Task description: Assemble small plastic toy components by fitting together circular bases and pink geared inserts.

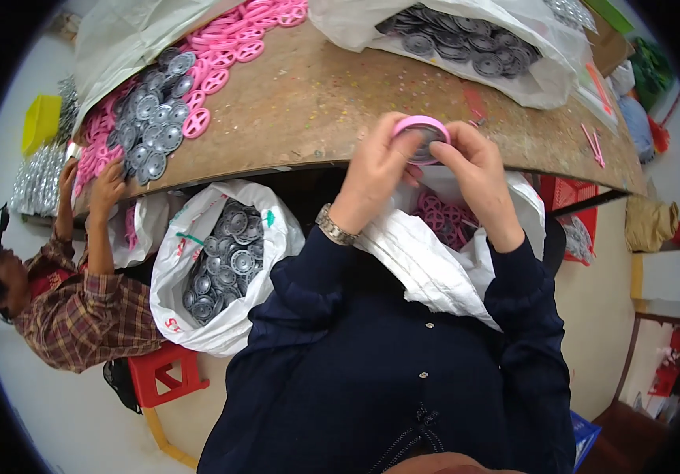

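Above the table's near edge I hold a small wheel (420,122) made of a pink ring with a grey disc set inside it. My left hand (372,172) grips its left side, the thumb lying across the disc. On the opposite side my right hand (478,167) pinches the rim, its thumb pressed on the disc too. The fingers under the wheel are partly hidden. Below my hands a white sack (427,272) hangs open, with pink spoked wheels (441,215) inside. To its left stands another white sack (168,292), full of grey discs (229,253).
On the wooden table (316,95) lie pink spoked wheels (217,59) and a heap of grey discs (150,118). A white bag of grey discs (466,43) lies at the back. A co-worker (79,308) reaches to the left end. A red stool (166,378) and red basket (581,201) stand below.
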Demonstrator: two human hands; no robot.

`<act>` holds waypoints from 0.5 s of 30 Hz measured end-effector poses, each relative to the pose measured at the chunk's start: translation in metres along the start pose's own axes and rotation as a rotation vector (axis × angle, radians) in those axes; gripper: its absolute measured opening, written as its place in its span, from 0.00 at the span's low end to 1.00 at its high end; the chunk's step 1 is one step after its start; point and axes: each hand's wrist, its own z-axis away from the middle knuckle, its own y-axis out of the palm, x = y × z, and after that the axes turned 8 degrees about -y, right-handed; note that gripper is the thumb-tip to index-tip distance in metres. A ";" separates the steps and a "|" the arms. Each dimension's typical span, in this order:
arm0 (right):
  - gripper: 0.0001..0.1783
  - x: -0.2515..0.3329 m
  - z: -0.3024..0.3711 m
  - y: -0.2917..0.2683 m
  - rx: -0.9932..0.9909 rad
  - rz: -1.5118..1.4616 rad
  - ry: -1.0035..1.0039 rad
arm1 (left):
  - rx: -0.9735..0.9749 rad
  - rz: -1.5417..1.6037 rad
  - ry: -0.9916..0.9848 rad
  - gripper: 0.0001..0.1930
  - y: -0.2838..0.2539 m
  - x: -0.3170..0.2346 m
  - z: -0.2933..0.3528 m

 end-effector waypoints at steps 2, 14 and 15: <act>0.08 -0.005 -0.002 -0.005 -0.018 -0.017 -0.001 | 0.016 -0.281 0.050 0.18 0.003 -0.008 0.004; 0.09 -0.010 0.018 -0.008 -0.016 -0.043 0.052 | 0.062 -0.453 0.105 0.24 0.000 -0.003 0.016; 0.10 -0.006 0.020 -0.015 0.044 -0.008 0.107 | 0.057 -0.456 0.109 0.24 -0.003 -0.006 0.016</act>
